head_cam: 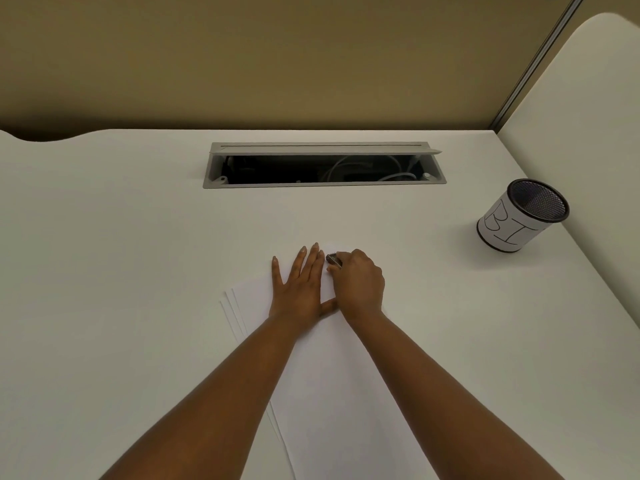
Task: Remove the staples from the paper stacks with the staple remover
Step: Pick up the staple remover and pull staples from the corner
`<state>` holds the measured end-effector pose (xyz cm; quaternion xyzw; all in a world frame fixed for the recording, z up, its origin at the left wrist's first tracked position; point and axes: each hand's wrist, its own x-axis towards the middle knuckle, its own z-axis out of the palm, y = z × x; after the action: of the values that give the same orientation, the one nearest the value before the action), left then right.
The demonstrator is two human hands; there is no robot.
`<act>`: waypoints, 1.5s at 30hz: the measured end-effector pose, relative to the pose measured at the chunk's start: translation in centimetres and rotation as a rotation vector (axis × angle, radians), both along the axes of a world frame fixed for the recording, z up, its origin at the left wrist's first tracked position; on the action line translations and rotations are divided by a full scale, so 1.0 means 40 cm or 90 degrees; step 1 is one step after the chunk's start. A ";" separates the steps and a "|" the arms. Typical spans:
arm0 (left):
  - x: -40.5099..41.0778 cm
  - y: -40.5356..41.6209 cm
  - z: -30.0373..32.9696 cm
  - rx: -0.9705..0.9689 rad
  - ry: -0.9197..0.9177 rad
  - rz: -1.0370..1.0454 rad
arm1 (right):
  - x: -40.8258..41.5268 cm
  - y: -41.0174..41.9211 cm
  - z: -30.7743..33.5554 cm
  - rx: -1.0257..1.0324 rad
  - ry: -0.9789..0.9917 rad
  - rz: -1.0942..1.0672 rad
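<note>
A stack of white paper [332, 375] lies on the desk in front of me, its sheets slightly fanned at the left edge. My left hand [299, 285] rests flat on the stack's far part, fingers spread. Just to its right, my right hand [358, 284] is closed around a small metal staple remover [333, 259]. The tool's tip sits at the far corner of the paper, beside my left fingertips. The staple itself is too small to make out.
A black mesh cup [519, 216] wrapped in a white hand-lettered label stands at the right. An open grey cable tray [323, 166] with cords inside is set into the white desk [121, 254] further back. A tan partition rises behind the desk.
</note>
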<state>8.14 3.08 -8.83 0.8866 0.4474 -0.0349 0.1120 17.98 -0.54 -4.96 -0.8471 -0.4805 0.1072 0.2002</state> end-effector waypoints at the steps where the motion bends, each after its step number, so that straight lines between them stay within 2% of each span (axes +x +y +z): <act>1: 0.000 0.001 0.000 0.001 -0.002 0.000 | 0.005 -0.002 0.000 -0.003 -0.030 0.033; 6: 0.001 0.002 -0.001 0.002 -0.023 0.004 | 0.044 0.000 0.007 -0.009 -0.123 0.168; 10: -0.002 0.000 0.000 0.001 -0.034 0.005 | 0.061 0.011 0.014 -0.021 -0.133 0.210; 12: -0.004 -0.001 0.000 0.003 -0.038 0.008 | 0.068 0.011 0.013 -0.019 -0.066 0.178; 15: -0.005 -0.003 -0.003 0.011 -0.045 0.004 | 0.076 0.006 0.014 0.045 0.137 0.013; 16: -0.005 -0.004 -0.004 0.016 -0.045 0.001 | 0.075 0.005 0.012 0.055 0.166 -0.018; 22: -0.006 -0.002 -0.006 0.018 -0.047 -0.010 | 0.069 0.001 0.009 0.071 0.197 -0.050; 26: -0.007 -0.003 -0.003 0.013 -0.041 -0.008 | 0.069 -0.003 0.004 0.068 0.182 -0.048; 39: -0.005 -0.011 0.013 -0.002 -0.032 0.007 | 0.058 -0.009 0.009 -0.008 -0.024 0.082; 45: -0.002 -0.011 0.022 -0.018 -0.025 0.006 | 0.048 0.011 0.015 -0.031 -0.026 0.078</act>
<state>8.05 2.63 -7.95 0.8833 0.4488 -0.0232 0.1337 19.90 -0.09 -4.38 -0.8228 -0.5325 0.1141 0.1627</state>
